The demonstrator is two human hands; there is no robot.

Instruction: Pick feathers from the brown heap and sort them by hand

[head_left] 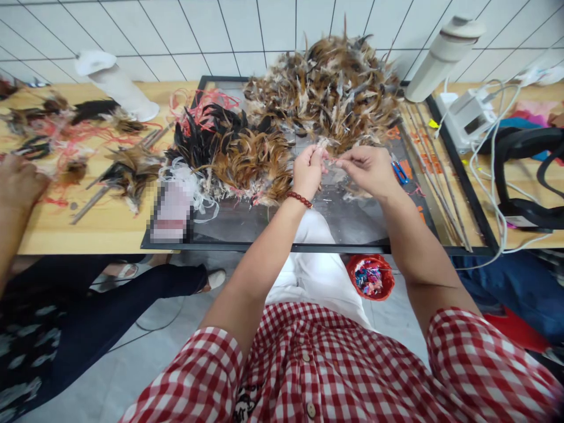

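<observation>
Over a black-framed see-through tabletop (pixel 352 226), my left hand (pixel 307 171) pinches a small tuft of whitish feathers (pixel 326 144). Close beside it, my right hand (pixel 368 169) has thumb and fingertips pressed together on a thin pink string (pixel 333 160) that runs to the tuft. Behind both hands rises a big heap of brown and grey feathers (pixel 326 88). Left of my hands lie a pile of golden-brown feathers (pixel 251 161) and black feathers (pixel 198 138). White ribbon strips (pixel 180 176) curl at that pile's near side. The fingertip details are too small to make out.
Blue-handled snips (pixel 400 172) and thin sticks (pixel 436 176) lie right of my hand. Further right are a white charger (pixel 473 117), cables and a bottle (pixel 443 59). A co-worker's hand (pixel 20 182) is at far left. A red bin (pixel 371 277) stands below.
</observation>
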